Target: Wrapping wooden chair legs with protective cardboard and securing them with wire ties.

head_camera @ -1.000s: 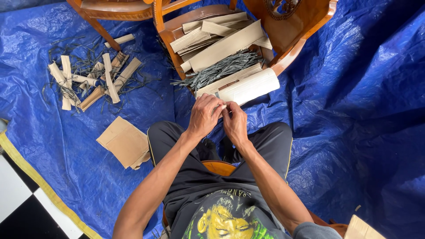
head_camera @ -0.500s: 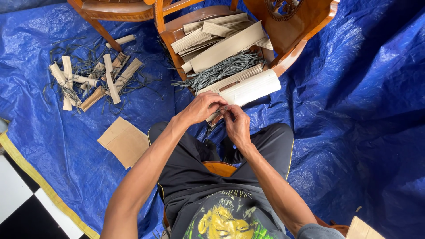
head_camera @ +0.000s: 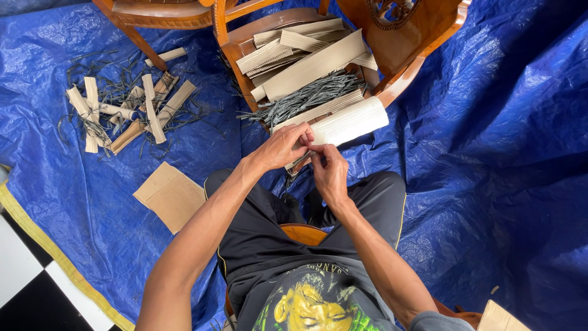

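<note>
Tarpaulin (head_camera: 490,153), blue and creased, covered the floor beneath us, and a strip of black-and-white tile (head_camera: 18,282) with a yellow edge showed at one corner. We sat on a wooden seat (head_camera: 303,233), knees apart.

Our left hand (head_camera: 283,146) and right hand (head_camera: 329,171) met just above our lap, fingertips touching. Both were pinched narrow on a thin dark strip (head_camera: 298,163) that ran between them; how much of it each grip covered we could not tell.

Directly beyond the grip stood a wooden chair (head_camera: 392,79) loaded with corrugated cardboard pieces (head_camera: 312,64), a bundle of grey strips (head_camera: 306,98) and a pale roll (head_camera: 352,122), the roll just beyond our knuckles. Out past the left hand lay a flat cardboard sheet (head_camera: 171,195), and farther on, well apart, a scatter of cardboard offcuts (head_camera: 122,110) among loose strips.
</note>
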